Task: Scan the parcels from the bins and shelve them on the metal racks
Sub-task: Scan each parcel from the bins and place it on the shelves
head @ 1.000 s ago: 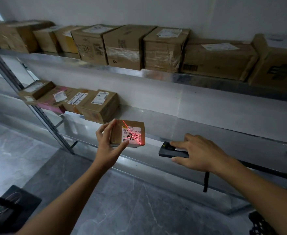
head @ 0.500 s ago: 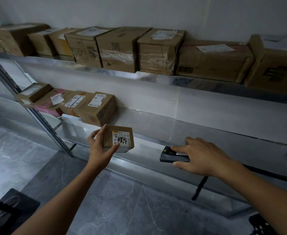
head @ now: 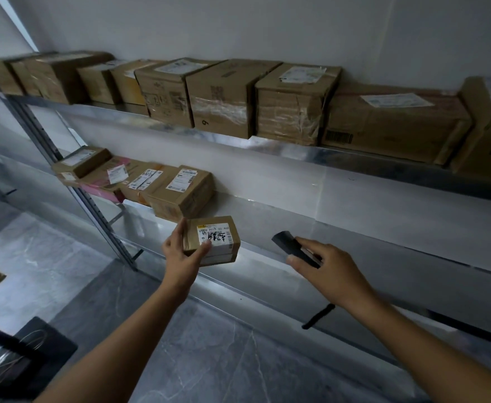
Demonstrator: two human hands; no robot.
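Left hand (head: 180, 257) grips parcel (head: 222, 253), label (head: 216, 236) perhaps "P02"; right hand (head: 330, 273), scanner (head: 287, 245).

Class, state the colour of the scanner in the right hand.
The scanner is black, seen in head view.

Small brown parcel (head: 216, 242), white label with black scrawl facing up, sits tilted in the left hand (head: 180, 255) at the metal rack (head: 369, 245)'s lower shelf, near the labelled boxes (head: 180, 193). Right hand (head: 330, 271) grips the black scanner (head: 289, 246), its strap dangling.
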